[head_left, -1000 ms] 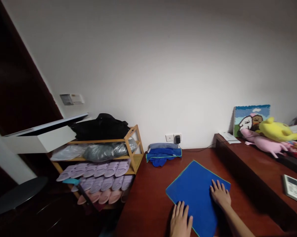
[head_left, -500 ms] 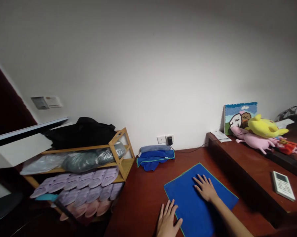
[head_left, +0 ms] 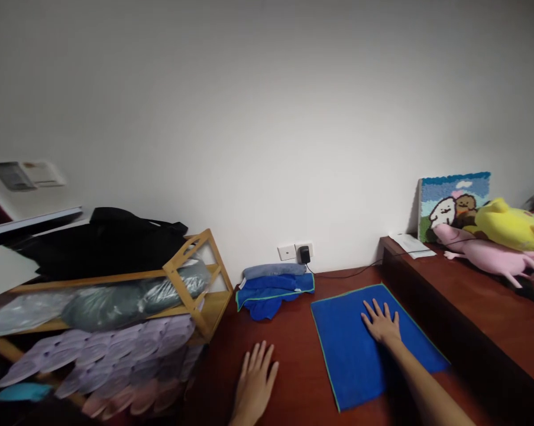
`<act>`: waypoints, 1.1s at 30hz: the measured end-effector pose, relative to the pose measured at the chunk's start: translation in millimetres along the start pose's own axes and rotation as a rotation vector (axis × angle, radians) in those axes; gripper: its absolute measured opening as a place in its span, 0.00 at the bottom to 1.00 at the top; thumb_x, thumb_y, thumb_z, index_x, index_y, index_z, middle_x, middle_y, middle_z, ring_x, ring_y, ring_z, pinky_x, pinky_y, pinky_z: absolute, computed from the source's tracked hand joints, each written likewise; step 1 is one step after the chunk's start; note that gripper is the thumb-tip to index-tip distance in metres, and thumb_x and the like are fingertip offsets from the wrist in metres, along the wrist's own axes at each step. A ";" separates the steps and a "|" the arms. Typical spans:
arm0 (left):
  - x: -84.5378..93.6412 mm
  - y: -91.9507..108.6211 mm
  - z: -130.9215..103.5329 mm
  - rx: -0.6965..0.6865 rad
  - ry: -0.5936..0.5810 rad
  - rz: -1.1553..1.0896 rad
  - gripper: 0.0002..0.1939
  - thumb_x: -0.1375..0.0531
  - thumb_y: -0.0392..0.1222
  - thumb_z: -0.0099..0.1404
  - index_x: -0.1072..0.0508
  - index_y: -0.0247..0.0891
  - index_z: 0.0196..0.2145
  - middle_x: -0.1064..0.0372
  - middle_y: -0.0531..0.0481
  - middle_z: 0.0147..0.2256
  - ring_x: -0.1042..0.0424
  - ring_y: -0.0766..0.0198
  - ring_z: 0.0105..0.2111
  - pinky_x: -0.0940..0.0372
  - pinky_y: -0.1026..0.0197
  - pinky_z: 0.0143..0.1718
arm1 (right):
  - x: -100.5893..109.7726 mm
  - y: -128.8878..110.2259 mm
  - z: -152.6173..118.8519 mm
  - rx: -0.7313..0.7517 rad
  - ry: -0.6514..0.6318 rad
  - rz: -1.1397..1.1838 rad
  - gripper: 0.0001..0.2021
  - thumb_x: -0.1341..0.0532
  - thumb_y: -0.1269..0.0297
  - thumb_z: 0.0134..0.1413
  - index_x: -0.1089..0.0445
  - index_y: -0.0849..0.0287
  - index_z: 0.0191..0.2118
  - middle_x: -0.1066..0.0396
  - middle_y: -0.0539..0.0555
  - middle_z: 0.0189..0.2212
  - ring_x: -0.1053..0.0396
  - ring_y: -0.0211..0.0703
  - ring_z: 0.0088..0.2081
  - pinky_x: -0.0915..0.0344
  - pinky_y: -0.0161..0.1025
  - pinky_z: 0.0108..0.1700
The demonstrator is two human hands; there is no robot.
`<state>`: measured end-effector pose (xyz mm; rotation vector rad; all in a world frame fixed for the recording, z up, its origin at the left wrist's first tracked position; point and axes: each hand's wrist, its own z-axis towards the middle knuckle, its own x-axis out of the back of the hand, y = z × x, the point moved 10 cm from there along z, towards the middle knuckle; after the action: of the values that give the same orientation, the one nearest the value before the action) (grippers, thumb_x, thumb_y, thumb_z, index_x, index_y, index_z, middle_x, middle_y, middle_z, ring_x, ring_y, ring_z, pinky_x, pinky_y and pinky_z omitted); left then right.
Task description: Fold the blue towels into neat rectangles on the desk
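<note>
A blue cloth [head_left: 350, 349] with green edging lies spread flat on the reddish-brown wooden desk [head_left: 293, 343]. My right hand [head_left: 383, 324] rests on its upper right part, palm down with the fingers spread. To the left of the cloth, my left hand [head_left: 255, 378] lies on the bare wood with its fingers stretched out, apart from the cloth. Against the wall sits a pile of folded blue cloths [head_left: 271, 294], topped by a rolled grey-blue one [head_left: 273, 270]. Neither hand holds anything.
At the left stands a wooden rack [head_left: 209, 284] with a black bag [head_left: 102, 245] and several purple slippers [head_left: 129, 343]. A raised ledge [head_left: 488, 296] on the right bears a pink plush toy [head_left: 484, 251], a yellow one [head_left: 510, 225] and a dog picture [head_left: 455, 201]. A black adapter [head_left: 304, 254] is plugged into the wall.
My left hand has moved left, off the cloth's edge onto the desk. The cloth has shifted and turned a little, with my right hand still on it. The view has swung right.
</note>
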<state>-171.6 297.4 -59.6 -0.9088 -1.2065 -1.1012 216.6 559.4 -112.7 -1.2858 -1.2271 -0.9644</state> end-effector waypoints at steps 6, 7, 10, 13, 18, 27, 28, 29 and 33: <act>-28.2 -69.7 7.6 0.086 0.101 0.048 0.31 0.51 0.54 0.72 0.37 0.45 0.68 0.43 0.49 0.70 0.45 0.48 0.69 0.46 0.38 0.68 | 2.2 14.1 71.3 -0.105 0.019 0.013 0.33 0.62 0.39 0.66 0.61 0.34 0.74 0.64 0.44 0.76 0.68 0.62 0.75 0.67 0.68 0.69; -31.3 -71.4 6.8 0.081 0.125 0.040 0.30 0.51 0.55 0.72 0.36 0.46 0.68 0.43 0.50 0.69 0.44 0.48 0.69 0.45 0.39 0.67 | 3.3 14.4 81.6 -0.115 0.018 0.018 0.33 0.63 0.39 0.66 0.61 0.34 0.74 0.64 0.45 0.76 0.68 0.62 0.75 0.67 0.69 0.69; -33.2 -71.2 5.8 0.065 0.177 0.014 0.28 0.49 0.53 0.71 0.33 0.47 0.66 0.39 0.50 0.68 0.41 0.47 0.68 0.43 0.38 0.66 | 6.3 13.0 106.4 -0.129 0.011 0.025 0.33 0.64 0.39 0.66 0.62 0.35 0.74 0.66 0.46 0.77 0.69 0.62 0.75 0.67 0.69 0.69; -27.6 -68.3 5.3 0.054 0.201 -0.019 0.27 0.48 0.52 0.71 0.33 0.48 0.66 0.38 0.50 0.67 0.39 0.47 0.67 0.42 0.38 0.66 | 7.3 11.7 122.6 -0.128 0.003 0.024 0.33 0.64 0.39 0.66 0.63 0.35 0.74 0.67 0.46 0.77 0.69 0.63 0.75 0.68 0.69 0.69; -19.4 -63.8 1.1 0.059 0.219 -0.043 0.26 0.49 0.51 0.73 0.33 0.49 0.66 0.38 0.51 0.67 0.40 0.49 0.67 0.42 0.37 0.66 | 8.9 13.1 138.8 -0.114 -0.039 0.032 0.33 0.62 0.38 0.66 0.62 0.34 0.74 0.69 0.46 0.77 0.69 0.63 0.75 0.68 0.70 0.69; -7.6 -56.4 -5.7 0.094 0.172 -0.058 0.26 0.50 0.50 0.74 0.35 0.50 0.67 0.40 0.52 0.68 0.42 0.50 0.69 0.43 0.39 0.67 | 43.3 -94.7 60.3 0.260 0.333 0.020 0.23 0.53 0.62 0.66 0.28 0.57 0.59 0.31 0.64 0.59 0.34 0.58 0.59 0.41 0.52 0.61; -5.7 -55.5 -6.6 0.098 0.166 -0.064 0.26 0.50 0.49 0.74 0.35 0.50 0.67 0.40 0.52 0.69 0.43 0.50 0.69 0.43 0.39 0.67 | 43.8 -126.3 43.5 0.385 0.337 0.069 0.22 0.52 0.62 0.66 0.27 0.56 0.57 0.28 0.63 0.56 0.31 0.55 0.55 0.38 0.48 0.58; -4.0 -54.9 -7.5 0.102 0.162 -0.071 0.26 0.50 0.49 0.74 0.35 0.50 0.67 0.40 0.52 0.69 0.43 0.50 0.69 0.44 0.39 0.67 | 45.1 -157.8 29.0 0.490 0.325 0.131 0.21 0.50 0.62 0.66 0.27 0.54 0.57 0.27 0.62 0.54 0.30 0.53 0.53 0.37 0.46 0.56; -0.4 -54.8 -10.5 0.118 0.153 -0.095 0.26 0.49 0.48 0.74 0.35 0.50 0.67 0.40 0.51 0.69 0.43 0.50 0.69 0.45 0.39 0.68 | 67.1 -259.2 19.4 0.569 0.229 0.429 0.25 0.43 0.56 0.63 0.35 0.52 0.64 0.32 0.59 0.61 0.33 0.51 0.59 0.38 0.43 0.60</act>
<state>-222.1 274.0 -63.0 -0.6707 -1.1836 -1.1412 -30.8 562.9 -8.4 -0.8979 -0.9024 -0.3935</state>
